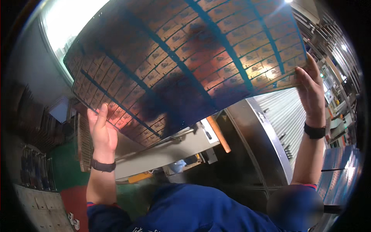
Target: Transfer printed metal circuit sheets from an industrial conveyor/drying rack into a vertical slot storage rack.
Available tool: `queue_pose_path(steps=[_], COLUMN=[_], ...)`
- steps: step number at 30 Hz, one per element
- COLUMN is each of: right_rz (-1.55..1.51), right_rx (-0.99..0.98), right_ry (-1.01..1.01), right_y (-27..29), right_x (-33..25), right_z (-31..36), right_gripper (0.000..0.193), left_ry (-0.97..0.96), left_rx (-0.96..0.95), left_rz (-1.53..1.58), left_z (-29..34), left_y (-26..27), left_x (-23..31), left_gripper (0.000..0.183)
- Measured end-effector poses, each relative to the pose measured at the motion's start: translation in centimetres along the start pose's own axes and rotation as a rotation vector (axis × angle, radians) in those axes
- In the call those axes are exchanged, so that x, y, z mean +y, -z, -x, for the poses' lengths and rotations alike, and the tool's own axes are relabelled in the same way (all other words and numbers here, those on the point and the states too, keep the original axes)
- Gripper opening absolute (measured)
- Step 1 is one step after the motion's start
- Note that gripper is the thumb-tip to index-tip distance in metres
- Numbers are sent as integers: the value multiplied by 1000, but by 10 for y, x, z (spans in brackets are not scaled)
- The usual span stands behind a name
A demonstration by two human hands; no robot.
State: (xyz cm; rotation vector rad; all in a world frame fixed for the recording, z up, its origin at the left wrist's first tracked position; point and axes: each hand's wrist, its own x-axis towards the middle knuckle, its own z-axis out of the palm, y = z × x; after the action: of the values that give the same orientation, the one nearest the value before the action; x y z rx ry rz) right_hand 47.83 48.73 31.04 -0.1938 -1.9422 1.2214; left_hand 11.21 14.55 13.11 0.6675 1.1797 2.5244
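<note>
A large, thin circuit board panel (176, 54) fills the upper middle of the view. It is copper-coloured and shiny, with dark teal bands and a grid of small repeated patterns. My left hand (103, 129) grips its lower left edge, thumb on the near face and fingers behind. On the right edge, near the corner, my right hand (312, 91) pinches it between thumb and fingers. The panel is held up and tilted in the air, with reflections across its face. Both wrists wear dark bands.
Below the panel on the right lies a white ribbed surface (284, 112) beside a metal rail (270, 133). A pale bench (162, 156) with an orange bar (218, 135) sits beneath. Patterned panels (338, 176) stand at far right, a dark rack (36, 166) at far left.
</note>
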Motion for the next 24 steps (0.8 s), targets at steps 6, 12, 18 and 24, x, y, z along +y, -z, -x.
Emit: queue_pose_path(steps=[6, 12, 18, 24], right_rz=[3, 220, 222, 97], right_rx=[-20, 59, 59, 33], right_ry=[43, 30, 76, -16], right_y=[-47, -130, -193, -257], right_x=[21, 69, 130, 173], right_z=[-26, -49, -67, -91], right_gripper=[37, 27, 34, 19], left_ry=[-114, -155, -298, -277], left_rx=[-95, 98, 140, 167], left_rz=[-234, -261, -289, -255], left_z=[-74, -104, -119, -130], left_y=[74, 125, 160, 207], left_x=[46, 88, 93, 66], left_gripper=[36, 36, 34, 41])
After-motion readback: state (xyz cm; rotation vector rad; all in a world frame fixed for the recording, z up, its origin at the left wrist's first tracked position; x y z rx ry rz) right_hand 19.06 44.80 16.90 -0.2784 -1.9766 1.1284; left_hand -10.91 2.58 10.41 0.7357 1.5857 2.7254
